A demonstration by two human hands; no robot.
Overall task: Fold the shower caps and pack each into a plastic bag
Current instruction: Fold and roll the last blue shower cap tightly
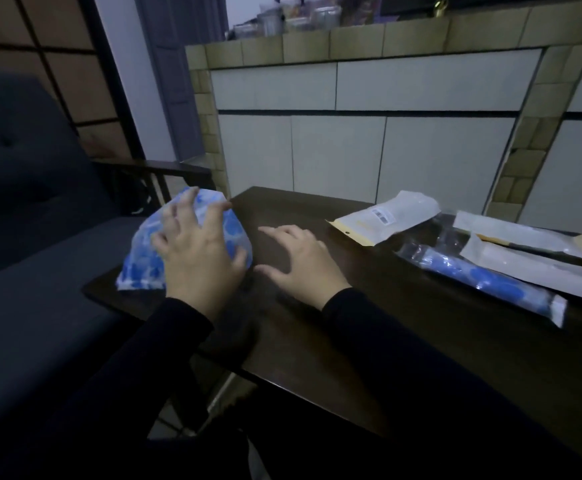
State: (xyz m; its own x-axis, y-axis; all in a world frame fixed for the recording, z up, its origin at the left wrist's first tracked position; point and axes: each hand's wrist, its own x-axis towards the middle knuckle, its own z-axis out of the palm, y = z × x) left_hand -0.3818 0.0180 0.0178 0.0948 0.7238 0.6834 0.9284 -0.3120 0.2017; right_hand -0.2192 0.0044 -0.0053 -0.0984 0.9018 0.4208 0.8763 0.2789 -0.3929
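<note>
shower cap (144, 261): blue-white, crumpled | left hand (197, 258) fingers spread, pressing it; right hand (300, 261) released

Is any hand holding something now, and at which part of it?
The left hand rests with spread, slightly bent fingers on top of the blue shower cap; whether it truly grips cannot be told. The right hand holds nothing.

Shower cap (144, 261): white with blue blotch pattern; packed one in the clear bag (483, 284) shows the same blue. Empty bags (384, 216): translucent white with yellow card headers, one with a barcode label. Worktop (369, 341) dark brown, sleeves (403, 344) black, sofa (33, 202) dark grey-blue.
</note>
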